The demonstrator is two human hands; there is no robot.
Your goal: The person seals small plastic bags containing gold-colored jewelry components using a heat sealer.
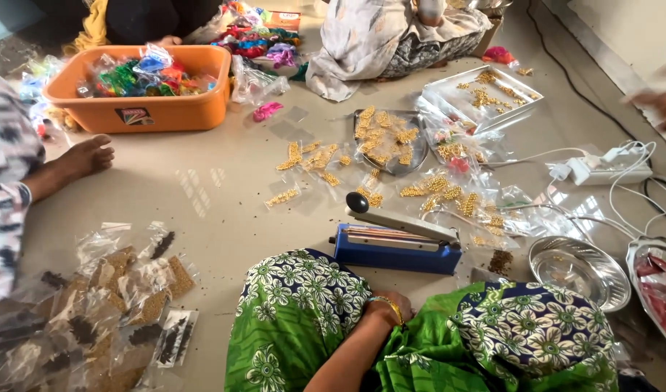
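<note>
Resting in our lap, our left hand (382, 308) sits tucked between the green flowered knees, a gold bangle (392, 308) at the wrist. The fingers curl out of sight into the cloth, so we cannot tell whether the grip is spread or pressed together, and it holds nothing we can see. Our right hand does not show.

Just beyond the knees, on the floor (202, 196), sits the heat sealer (397, 250). It is a blue metal box with a pale bar hinged up at a slant and a round black knob (357, 202) at its tip. Nothing lies between bar and base.

Moving outward, clear crinkly packets of small gold pieces are scattered past the sealer. More gold is heaped on a steel plate (420, 161) and in a white tray (449, 93). To our right a shiny steel bowl (551, 255) looks nearly empty. White cords run to a power strip (601, 171).

To our left are flat packets (130, 290) of brown and dark bits. A co-worker's hand (86, 156) rests on the floor near an orange plastic tub (151, 112) full of bright bags.

What worries us from here is how smooth and glossy the floor is, and the film packets are slick, so a brushing knee could send them sliding. The raised bar could drop on a stray finger, and the loose cords could snag a reaching arm and drag the strip. An unsealed packet tipped over would spill tiny pieces everywhere.
</note>
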